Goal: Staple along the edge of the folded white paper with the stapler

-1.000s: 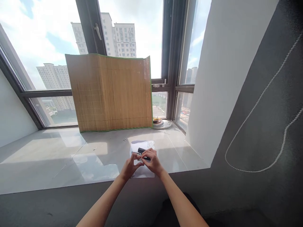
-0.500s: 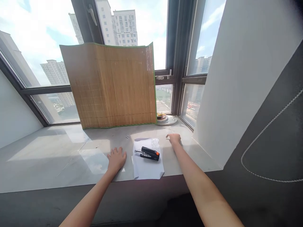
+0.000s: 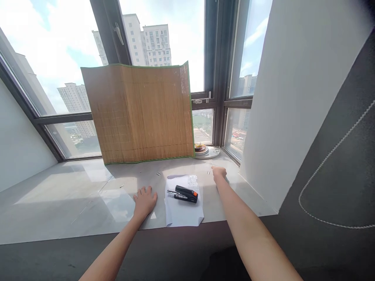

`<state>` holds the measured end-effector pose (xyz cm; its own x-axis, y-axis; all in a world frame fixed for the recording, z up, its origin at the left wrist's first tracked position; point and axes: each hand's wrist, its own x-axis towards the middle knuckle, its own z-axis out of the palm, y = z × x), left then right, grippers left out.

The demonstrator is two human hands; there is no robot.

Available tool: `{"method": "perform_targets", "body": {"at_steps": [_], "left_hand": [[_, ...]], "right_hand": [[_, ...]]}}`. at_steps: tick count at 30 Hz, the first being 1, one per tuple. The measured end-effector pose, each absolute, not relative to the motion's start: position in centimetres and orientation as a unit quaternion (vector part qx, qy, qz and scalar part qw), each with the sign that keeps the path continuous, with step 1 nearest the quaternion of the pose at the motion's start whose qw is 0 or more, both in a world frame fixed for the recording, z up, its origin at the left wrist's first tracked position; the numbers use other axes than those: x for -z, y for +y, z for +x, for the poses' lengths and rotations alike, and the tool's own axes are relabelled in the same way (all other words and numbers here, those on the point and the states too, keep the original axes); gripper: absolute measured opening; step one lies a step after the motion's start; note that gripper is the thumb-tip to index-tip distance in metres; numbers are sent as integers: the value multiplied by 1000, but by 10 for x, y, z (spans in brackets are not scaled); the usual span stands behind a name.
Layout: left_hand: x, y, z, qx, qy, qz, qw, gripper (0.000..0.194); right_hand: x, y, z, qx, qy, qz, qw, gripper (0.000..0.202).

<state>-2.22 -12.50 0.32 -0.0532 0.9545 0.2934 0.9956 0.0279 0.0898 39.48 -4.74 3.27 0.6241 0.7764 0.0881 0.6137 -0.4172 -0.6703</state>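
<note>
A black stapler (image 3: pixel 186 194) with an orange part lies with its arms parted on sheets of white paper (image 3: pixel 184 214). My left hand (image 3: pixel 145 202) rests flat on the pale windowsill, fingers spread, left of the paper. To the right of the sheets, my right hand (image 3: pixel 219 173) is closed with its fingers curled on the sill; whatever it may hold is hidden. Just left of those fingers lie small thin strips (image 3: pixel 208 172), apart from the hand, that look like staples. Similar small strips (image 3: pixel 158 174) lie above the paper's left corner.
A bamboo mat (image 3: pixel 143 117) with green edging stands upright against the window. Stacked plates (image 3: pixel 206 153) sit in the corner behind my right hand. A white wall (image 3: pixel 281 97) rises on the right, and a beaded cord (image 3: pixel 310 168) hangs beyond it. The sill's front edge runs below the paper.
My right hand has shifted slightly right, and the small strips beside its fingers now show uncovered. My left hand stays flat. The whole view has tilted up a little.
</note>
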Motion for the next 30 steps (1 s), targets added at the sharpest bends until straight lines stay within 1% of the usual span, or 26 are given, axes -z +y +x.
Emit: {"method": "perform_targets", "body": {"at_steps": [2,6,10,13,15,18,20,25,30], "left_hand": [[-4,-126,-22,139,-713,-683,75,51],[-7,-127,-23,136,-711,-686,71,48],[-18,-108,-27,110,-708,-695,61,43],[-29,-77,-27,120,-683,-720,39,40],[-32,-54,-23,136,-661,-737,34,43],[-28,-29,-13,154,-642,-751,28,50],[-24,-22,-7,157,-639,-752,23,51],[-18,-31,-3,161,-640,-751,26,42],[-17,-69,-4,169,-632,-755,45,36]], "right_hand": [[-29,-62,394,-123,-442,-835,303,23],[-24,-93,390,-110,-520,-813,235,18],[-21,-113,385,-98,-559,-802,188,22],[-13,-124,380,-55,-579,-792,186,30],[-7,-127,378,-11,-588,-788,181,33],[-1,-127,378,24,-596,-785,169,31],[-1,-125,380,25,-598,-783,168,29],[0,-124,384,38,-600,-782,166,28],[2,-126,383,47,-603,-778,173,27]]}}
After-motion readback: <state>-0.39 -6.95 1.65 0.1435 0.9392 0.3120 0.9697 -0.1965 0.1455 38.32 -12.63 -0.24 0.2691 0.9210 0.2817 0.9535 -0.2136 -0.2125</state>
